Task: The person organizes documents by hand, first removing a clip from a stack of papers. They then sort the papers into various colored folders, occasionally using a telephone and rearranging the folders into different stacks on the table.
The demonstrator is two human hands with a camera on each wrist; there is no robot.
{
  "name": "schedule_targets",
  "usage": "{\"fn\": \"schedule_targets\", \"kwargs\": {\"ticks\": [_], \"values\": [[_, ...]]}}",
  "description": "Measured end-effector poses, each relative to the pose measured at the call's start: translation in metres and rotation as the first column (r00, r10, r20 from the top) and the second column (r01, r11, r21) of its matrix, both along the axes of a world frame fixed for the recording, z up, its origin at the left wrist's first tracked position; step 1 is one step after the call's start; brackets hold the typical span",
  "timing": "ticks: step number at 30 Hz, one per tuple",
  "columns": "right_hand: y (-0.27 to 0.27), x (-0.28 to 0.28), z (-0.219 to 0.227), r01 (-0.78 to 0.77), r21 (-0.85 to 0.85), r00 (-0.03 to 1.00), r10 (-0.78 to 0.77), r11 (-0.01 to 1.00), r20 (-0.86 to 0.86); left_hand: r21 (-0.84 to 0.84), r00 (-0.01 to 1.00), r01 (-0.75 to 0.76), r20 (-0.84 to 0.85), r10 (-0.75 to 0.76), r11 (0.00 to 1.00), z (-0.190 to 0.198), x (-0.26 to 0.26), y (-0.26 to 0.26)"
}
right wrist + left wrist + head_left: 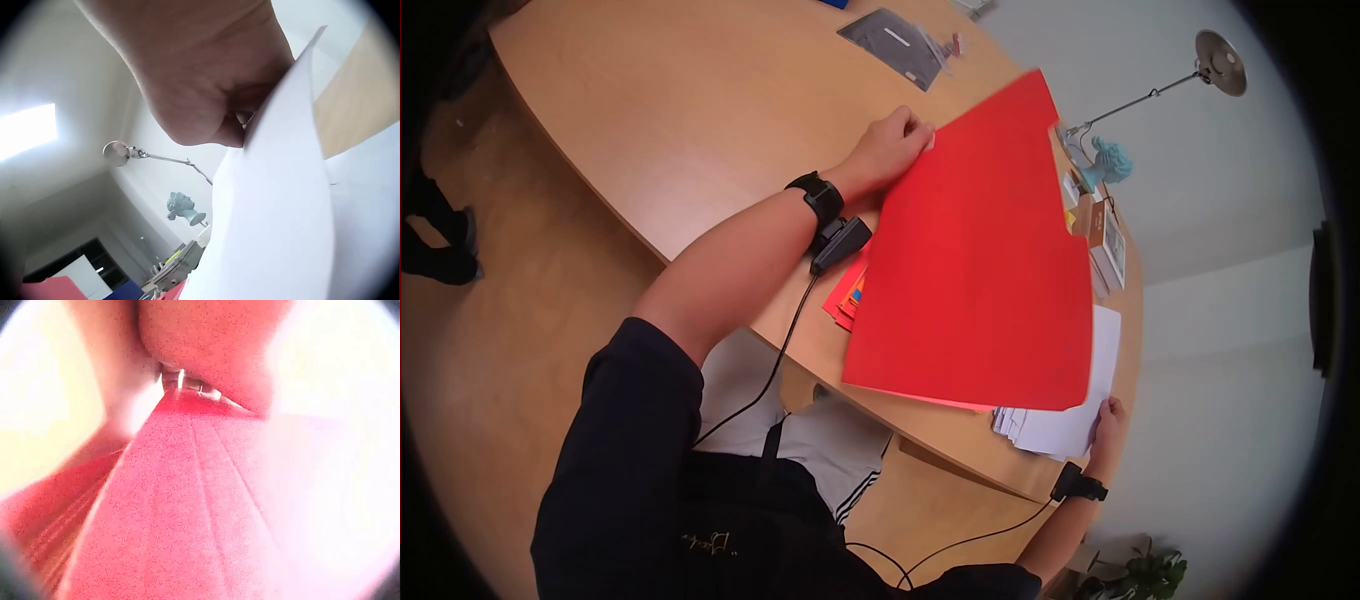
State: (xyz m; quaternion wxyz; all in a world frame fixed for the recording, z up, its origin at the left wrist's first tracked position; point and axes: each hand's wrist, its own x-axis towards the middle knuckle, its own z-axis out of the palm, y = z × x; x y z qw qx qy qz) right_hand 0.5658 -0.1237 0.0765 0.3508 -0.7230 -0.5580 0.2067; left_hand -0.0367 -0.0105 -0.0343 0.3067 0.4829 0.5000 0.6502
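My left hand [890, 150] grips the edge of a large red folder [980, 260], its fingers curled at that edge. The folder stands tilted above the table and spans the middle of the head view. In the left wrist view, creases run along the folder [169, 506] below the hand [212, 344]. Over at the table's right side, my right hand [1109, 428] pinches the edge of white paper sheets [1055, 432], which the folder partly covers. The right wrist view shows a sheet [269, 219] bending up from between thumb and fingers.
Red and orange folders [847, 295] lie partly under the raised one. Along the far edge stand a desk lamp [1220, 62], a teal bust [1110, 162] and books [1108, 248]. A dark plastic sleeve [890, 45] lies on the wooden table [710, 130]. Cables hang from both wrists.
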Motion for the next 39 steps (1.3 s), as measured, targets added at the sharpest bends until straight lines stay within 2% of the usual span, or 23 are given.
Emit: {"fn": "schedule_targets", "kwargs": {"ticks": [3,5,7,8,10,14,16,17,19,20,22,23,24,25,27,29,31,32,34,35,39], "values": [[0.002,0.014,-0.01,0.024,-0.031,1.0,-0.023,0.999,0.019,0.032,0.998,-0.035,-0.055,0.036,0.999,0.007,0.002,-0.007],[0.006,0.017,-0.017,0.029,-0.043,1.0,-0.028,0.999,0.011,0.056,0.991,-0.006,-0.132,0.013,0.998,0.007,0.002,-0.005],[0.009,0.02,-0.023,0.044,-0.051,0.992,-0.038,0.998,0.121,0.075,0.99,-0.008,-0.136,0.018,0.997,0.004,0.003,-0.002],[0.009,0.015,-0.022,0.044,-0.05,0.992,-0.038,0.998,0.119,0.077,0.986,-0.013,-0.163,0.026,0.997,0.004,0.002,-0.002],[0.008,0.003,-0.024,0.133,-0.057,0.958,-0.114,0.989,0.262,0.082,0.981,-0.017,-0.193,0.033,0.997,0.002,0.001,-0.002],[0.011,0.004,-0.034,0.083,-0.079,0.951,-0.055,0.993,0.303,0.089,0.985,-0.002,-0.17,0.017,0.996,0.002,0.002,-0.009],[0.018,0.02,-0.045,0.129,-0.087,0.888,-0.076,0.988,0.454,0.093,0.989,0.0,-0.144,0.014,0.996,0.003,0.0,-0.009],[0.02,0.018,-0.044,0.118,-0.081,0.888,-0.069,0.99,0.454,0.095,0.985,0.002,-0.17,0.014,0.996,-0.001,0.001,-0.006],[0.017,0.006,-0.04,-0.027,0.044,0.714,-0.012,0.999,0.7,0.098,0.98,-0.007,-0.196,0.026,0.995,-0.003,-0.001,-0.003],[0.013,-0.014,-0.032,-0.034,0.046,0.715,-0.008,0.998,0.699,0.097,0.982,0.006,-0.188,0.012,0.995,-0.004,-0.001,-0.002],[-0.003,-0.085,-0.01,-0.133,0.072,0.879,0.084,0.988,0.469,0.096,0.983,0.028,-0.184,-0.01,0.995,-0.004,0.0,-0.004],[-0.011,-0.111,-0.007,-0.126,0.077,0.882,0.077,0.989,0.465,0.08,0.985,0.03,-0.174,-0.016,0.996,-0.004,0.0,-0.006],[-0.017,-0.136,-0.003,-0.267,0.094,0.873,0.199,0.959,0.445,0.069,0.986,0.033,-0.166,-0.021,0.997,-0.001,0.0,-0.007],[-0.024,-0.162,0.001,-0.402,0.117,0.845,0.318,0.908,0.43,0.08,0.985,0.039,-0.172,-0.025,0.996,0.0,-0.001,-0.007],[-0.047,-0.217,0.014,-0.626,0.057,0.699,0.527,0.778,0.483,0.055,0.988,0.027,-0.154,-0.019,0.998,0.001,-0.001,-0.008],[-0.066,-0.255,0.019,-0.821,-0.085,0.401,0.676,0.565,0.618,0.054,0.989,0.041,-0.143,-0.033,0.998,0.005,0.0,-0.013],[-0.081,-0.283,0.019,-0.846,-0.282,0.191,0.75,0.453,0.633,0.051,0.991,0.043,-0.13,-0.036,0.998,0.007,-0.002,-0.016],[-0.087,-0.296,0.019,-0.851,-0.278,0.185,0.749,0.446,0.636,0.043,0.988,0.053,-0.145,-0.046,0.998,0.007,-0.002,-0.016],[-0.093,-0.317,0.022,-0.825,-0.418,0.052,0.788,0.379,0.613,0.066,0.985,0.05,-0.166,-0.038,0.997,0.008,-0.003,-0.014],[-0.091,-0.318,0.018,-0.83,-0.415,0.047,0.788,0.373,0.614,0.067,0.985,0.041,-0.169,-0.029,0.997,0.008,-0.003,-0.014],[-0.082,-0.314,-0.005,-0.754,-0.458,0.051,0.738,0.47,0.673,0.051,0.987,0.068,-0.152,-0.059,0.996,0.005,-0.001,-0.011]]}}
